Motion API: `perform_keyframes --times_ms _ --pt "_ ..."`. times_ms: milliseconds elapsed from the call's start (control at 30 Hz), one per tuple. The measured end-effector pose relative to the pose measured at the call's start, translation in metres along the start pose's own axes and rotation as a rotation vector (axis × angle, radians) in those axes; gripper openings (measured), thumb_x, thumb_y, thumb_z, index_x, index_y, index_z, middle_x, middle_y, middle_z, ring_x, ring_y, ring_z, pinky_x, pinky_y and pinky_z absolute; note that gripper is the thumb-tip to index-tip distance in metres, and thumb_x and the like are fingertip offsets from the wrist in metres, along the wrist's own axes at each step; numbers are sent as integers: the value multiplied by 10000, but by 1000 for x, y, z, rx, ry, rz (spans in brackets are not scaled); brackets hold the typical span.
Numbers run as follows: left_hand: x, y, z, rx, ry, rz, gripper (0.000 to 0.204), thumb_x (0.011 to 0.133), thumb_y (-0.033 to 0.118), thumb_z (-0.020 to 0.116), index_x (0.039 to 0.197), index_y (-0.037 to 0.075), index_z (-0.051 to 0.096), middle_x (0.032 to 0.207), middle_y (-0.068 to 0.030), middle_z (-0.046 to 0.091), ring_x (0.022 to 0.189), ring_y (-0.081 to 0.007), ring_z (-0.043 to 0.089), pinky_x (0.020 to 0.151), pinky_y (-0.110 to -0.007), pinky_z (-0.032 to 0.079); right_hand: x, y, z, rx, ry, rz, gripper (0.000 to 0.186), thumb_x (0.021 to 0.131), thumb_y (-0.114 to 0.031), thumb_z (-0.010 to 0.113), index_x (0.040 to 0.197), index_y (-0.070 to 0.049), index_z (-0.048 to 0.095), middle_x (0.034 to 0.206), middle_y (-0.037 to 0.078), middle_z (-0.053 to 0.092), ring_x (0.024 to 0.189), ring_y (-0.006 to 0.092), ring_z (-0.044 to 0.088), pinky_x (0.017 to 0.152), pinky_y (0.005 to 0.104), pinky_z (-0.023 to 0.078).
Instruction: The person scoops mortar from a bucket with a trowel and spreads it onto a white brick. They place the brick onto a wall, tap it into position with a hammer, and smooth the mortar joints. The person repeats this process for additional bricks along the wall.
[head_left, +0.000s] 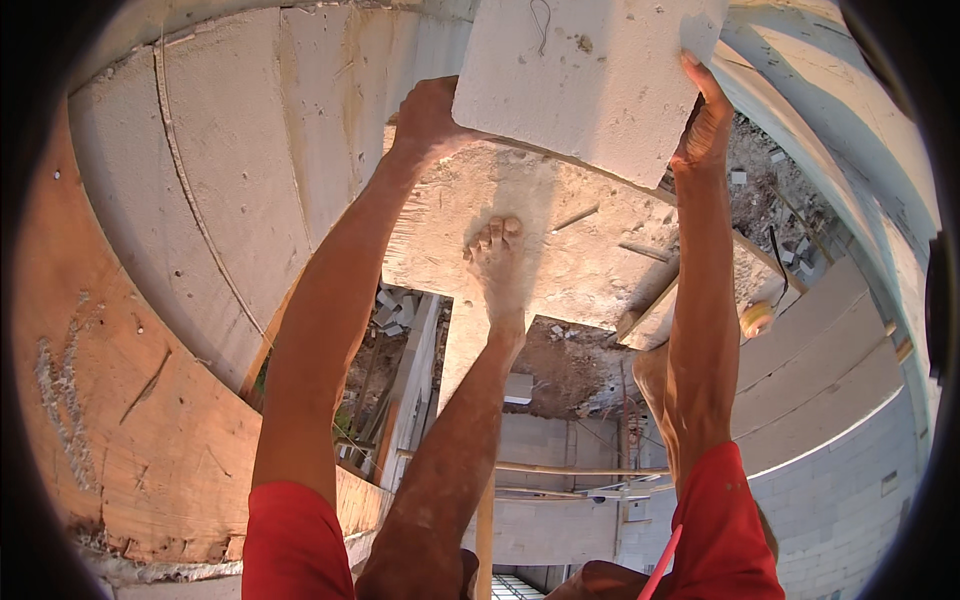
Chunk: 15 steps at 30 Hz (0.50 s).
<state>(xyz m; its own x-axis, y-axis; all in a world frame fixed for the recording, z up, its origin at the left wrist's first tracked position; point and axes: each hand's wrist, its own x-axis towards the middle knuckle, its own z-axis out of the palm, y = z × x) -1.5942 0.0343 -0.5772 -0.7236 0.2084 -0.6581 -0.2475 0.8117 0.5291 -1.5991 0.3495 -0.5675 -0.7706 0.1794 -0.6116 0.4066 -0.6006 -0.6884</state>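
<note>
A pale concrete block [590, 95] is held out in front of me at the top of the view, its far end cut off by the frame. My left hand [430, 112] grips its left side near the lower corner, most of the fingers turned away or hidden. On the right edge, my right hand [706, 120] is closed with the thumb up along the side, and the other fingers are mostly out of sight behind the block. Below it, my bare foot [495, 260] stands on a dusty wooden platform [425, 245]. My right forearm partly covers the other foot [652, 385].
Beneath the platform are deep gaps, with rubble [570, 370] far below. A wooden pole [590, 468] crosses lower down. Plywood [130, 370] and a grey concrete surface [230, 150] curve along the left. A yellow round object [757, 319] lies beside a plank at right.
</note>
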Motion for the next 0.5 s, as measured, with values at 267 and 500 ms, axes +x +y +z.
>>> perform_keyframes --times_ms 267,500 --pt "2 -3 -38 -300 541 -79 777 876 391 711 1551 149 411 1536 -133 457 1421 -326 417 1161 -472 357 4 22 -5 84 17 -102 551 746 -315 804 1213 -55 671 1186 100 682 1080 240 663 936 433 536" --pt "46 60 -49 -916 61 -123 927 902 709 519 1557 65 396 1572 -150 412 1489 -273 331 1228 -432 242 -35 22 19 -103 94 27 767 673 -405 804 1317 -41 599 1226 148 592 1223 305 541 1027 506 422"
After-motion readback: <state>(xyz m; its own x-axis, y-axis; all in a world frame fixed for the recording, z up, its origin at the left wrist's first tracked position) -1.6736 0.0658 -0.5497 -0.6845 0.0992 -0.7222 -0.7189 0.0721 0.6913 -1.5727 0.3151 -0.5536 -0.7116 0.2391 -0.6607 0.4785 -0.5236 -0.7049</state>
